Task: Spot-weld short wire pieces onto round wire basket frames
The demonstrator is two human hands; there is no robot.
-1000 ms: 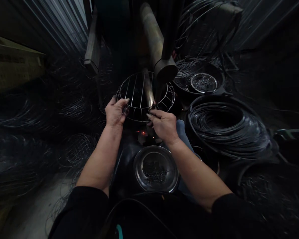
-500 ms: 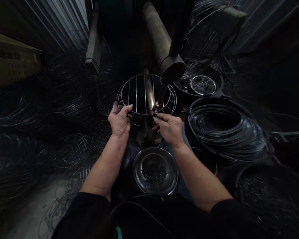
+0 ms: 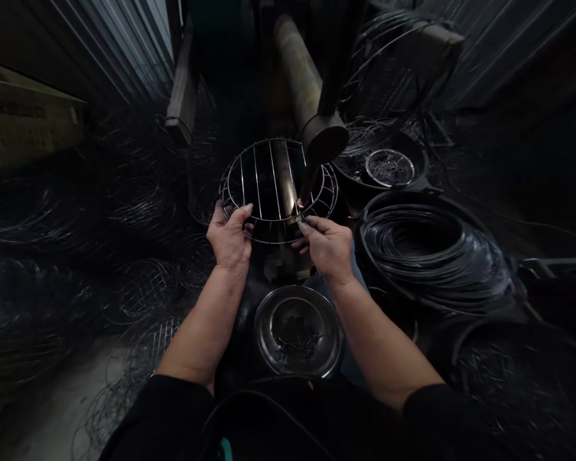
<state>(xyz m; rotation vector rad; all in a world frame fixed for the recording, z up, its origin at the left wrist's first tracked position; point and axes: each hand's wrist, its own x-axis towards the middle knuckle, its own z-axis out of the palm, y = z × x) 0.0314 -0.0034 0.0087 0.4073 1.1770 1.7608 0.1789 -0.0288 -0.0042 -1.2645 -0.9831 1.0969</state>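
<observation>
Left hand (image 3: 229, 238) grasps the wire rack (image 3: 264, 220) at its near left rim, thumb on top; right hand (image 3: 330, 248) is pinched at the near right rim, though whether on the rim or a small piece is too small to tell. Along the left, a carton (image 3: 31, 125) bears dark printing, too dim to read. To the right, a tub (image 3: 363, 251) holds a thick coil of wire (image 3: 482, 266). Overhead, a metal cylinder (image 3: 303, 77) points toward the person. Below it the rack hangs between the hands, turned since the earlier frames: its crossbars now slant, far ends to the left. Nearer, small bent metal pieces (image 3: 300, 346) lie inside a steel bowl (image 3: 265, 333), toward its near edge.
</observation>
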